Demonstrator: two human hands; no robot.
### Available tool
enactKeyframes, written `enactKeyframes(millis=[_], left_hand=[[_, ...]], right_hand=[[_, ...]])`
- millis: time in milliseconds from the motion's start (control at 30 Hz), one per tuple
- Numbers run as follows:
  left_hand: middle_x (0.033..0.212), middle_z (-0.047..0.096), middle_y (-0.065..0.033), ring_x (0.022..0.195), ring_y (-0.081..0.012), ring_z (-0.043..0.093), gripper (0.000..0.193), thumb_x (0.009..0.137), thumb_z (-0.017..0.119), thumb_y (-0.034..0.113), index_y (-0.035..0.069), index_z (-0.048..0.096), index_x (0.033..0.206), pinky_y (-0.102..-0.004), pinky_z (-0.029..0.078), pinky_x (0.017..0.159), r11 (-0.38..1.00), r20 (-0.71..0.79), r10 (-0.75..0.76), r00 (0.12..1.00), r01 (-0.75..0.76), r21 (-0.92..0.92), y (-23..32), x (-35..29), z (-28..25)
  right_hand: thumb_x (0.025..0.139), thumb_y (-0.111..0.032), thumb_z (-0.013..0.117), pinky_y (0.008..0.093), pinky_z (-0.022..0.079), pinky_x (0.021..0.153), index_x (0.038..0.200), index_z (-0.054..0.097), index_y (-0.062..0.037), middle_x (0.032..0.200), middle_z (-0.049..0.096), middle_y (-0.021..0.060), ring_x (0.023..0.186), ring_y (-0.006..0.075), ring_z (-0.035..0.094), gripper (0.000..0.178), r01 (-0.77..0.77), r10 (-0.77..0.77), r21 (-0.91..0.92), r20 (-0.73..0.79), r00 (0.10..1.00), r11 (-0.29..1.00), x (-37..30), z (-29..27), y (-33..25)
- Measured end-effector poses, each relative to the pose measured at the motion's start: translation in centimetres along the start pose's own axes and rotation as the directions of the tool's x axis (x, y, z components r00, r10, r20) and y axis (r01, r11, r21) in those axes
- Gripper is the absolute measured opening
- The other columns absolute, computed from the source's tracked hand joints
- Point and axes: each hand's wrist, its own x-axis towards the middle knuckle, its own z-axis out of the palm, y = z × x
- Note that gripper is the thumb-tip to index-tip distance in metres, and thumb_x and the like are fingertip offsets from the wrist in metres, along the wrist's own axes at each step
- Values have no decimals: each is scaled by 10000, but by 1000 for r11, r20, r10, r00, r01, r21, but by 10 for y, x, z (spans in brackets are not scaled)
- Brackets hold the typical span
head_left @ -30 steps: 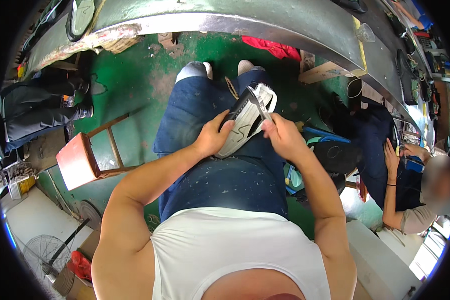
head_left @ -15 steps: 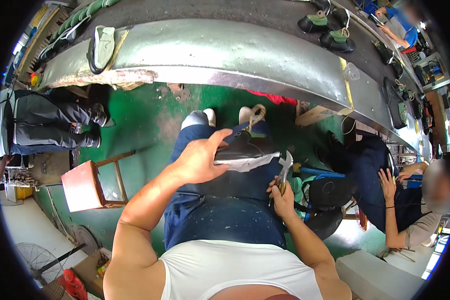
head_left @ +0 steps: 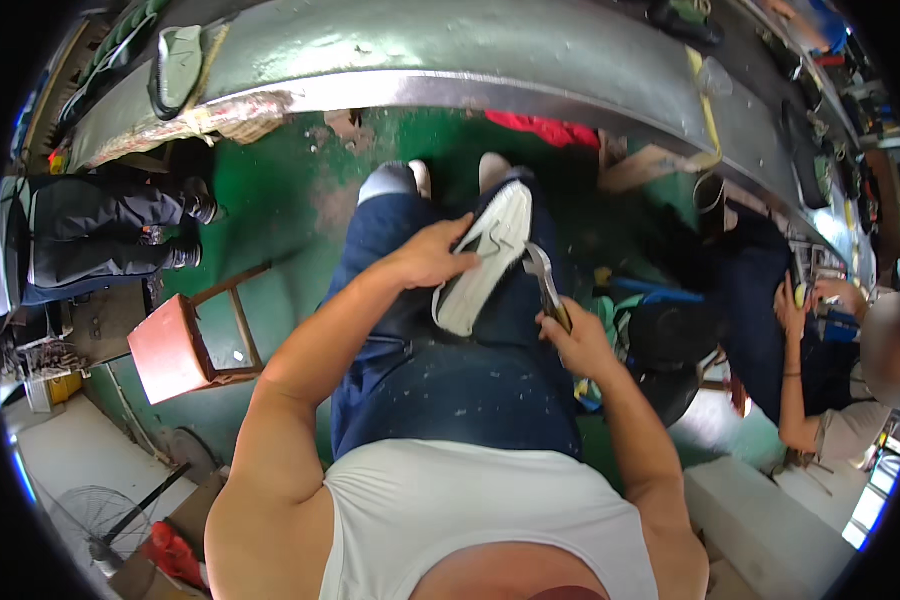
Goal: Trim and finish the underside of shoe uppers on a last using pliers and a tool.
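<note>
Over my lap a shoe upper on its last [head_left: 508,222] is turned with its pale underside up, the dark middle of the bottom showing. My left hand [head_left: 438,255] grips it along the left edge, thumb laid across the underside. In my right hand [head_left: 580,338] is a pair of shoemaker's pincers [head_left: 542,272], its metal head up against or very close to the shoe's right edge. Whether the jaws bite on the edge I cannot tell. The shoe's upper side is hidden beneath.
A metal-edged bench [head_left: 410,92] runs across ahead, with a light green shoe upper [head_left: 177,70] at its left and dark shoes at its right. A red-brown stool [head_left: 175,348] stands left. One person stands at left; another sits at right, near a black seat [head_left: 660,345].
My left hand has rolled the shoe from its side to underside up, toe now pointing away. My right hand has brought the pincers up to its right edge.
</note>
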Motion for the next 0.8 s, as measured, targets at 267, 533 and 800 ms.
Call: enactKeyframes(millis=[267, 533, 800], left_hand=[[706, 659, -218, 708, -428, 663, 321, 960, 580, 280, 32, 668, 776, -534, 528, 686, 870, -348, 116, 930, 74, 488, 22, -20, 27], [686, 639, -232, 670, -432, 649, 292, 960, 582, 243, 34, 657, 771, -526, 520, 634, 879, -349, 179, 920, 9, 476, 14, -20, 31], [697, 638, -223, 680, -431, 647, 298, 960, 580, 231, 23, 639, 755, -525, 510, 627, 922, -368, 130, 921, 25, 387, 15, -21, 28]], right_hand=[[936, -158, 609, 358, 520, 724, 1152, 603, -9, 856, 671, 131, 830, 229, 685, 263, 33, 26, -190, 301, 953, 981, 30, -12, -45], [935, -148, 612, 401, 539, 706, 1000, 561, 28, 960, 661, 197, 848, 263, 676, 195, 30, 22, -227, 220, 975, 974, 48, 11, -59], [937, -110, 636, 349, 600, 676, 1080, 596, -12, 944, 657, 76, 892, 185, 678, 178, -316, 204, 245, 396, 896, 916, 54, -13, -59]])
